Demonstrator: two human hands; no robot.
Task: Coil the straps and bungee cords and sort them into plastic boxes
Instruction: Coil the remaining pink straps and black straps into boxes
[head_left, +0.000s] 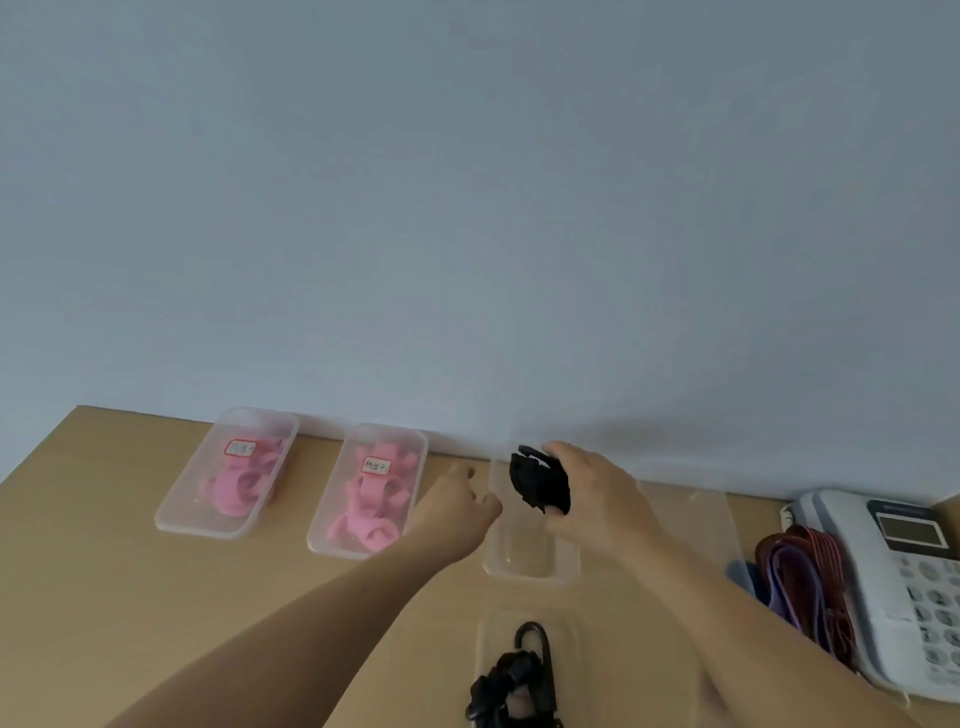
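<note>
My right hand (592, 493) grips a coiled black strap (537, 483) and holds it over the far end of a clear plastic box (519, 564) by the wall. My left hand (457, 501) reaches to that box's left rim, fingers loosely curled, holding nothing that I can see. Nearer to me, another clear box (485, 639) holds a black bungee cord (514, 675) with a hook. Two clear boxes to the left, the far-left box (171, 514) and the second box (322, 540), contain coiled pink straps (234, 488), each with a red-edged label.
A clear lid or box (711, 514) lies right of my right hand. Loose red and purple straps (810, 577) are piled beside a white desk telephone (904, 582) at the right edge. The wooden table (104, 571) meets a pale wall at the back.
</note>
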